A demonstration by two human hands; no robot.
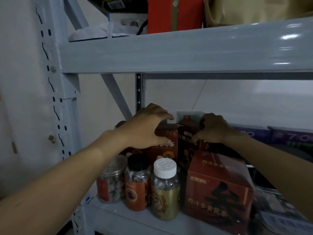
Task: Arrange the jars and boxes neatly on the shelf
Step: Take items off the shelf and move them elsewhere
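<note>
On the lower shelf point(108, 211) of a grey metal rack, three jars stand in a front row just left of the large red box point(218, 192): a clear-lidded jar point(111, 180), a black-capped jar point(137, 182) and a white-capped jar point(165, 189), the last nearly touching the box. Behind the jars stand upright red tea boxes point(166, 146), and behind the large red box a dark box point(186, 138) leans. The left hand point(145, 128) lies spread over the tea boxes' tops, fingers curved and half open, thumb on the front face. The right hand point(213, 129) is closed on the dark box's top corner. Right of the large red box lie blue packages point(288, 138). Both forearms reach in over the front row, below the upper shelf beam point(169, 53).
</note>
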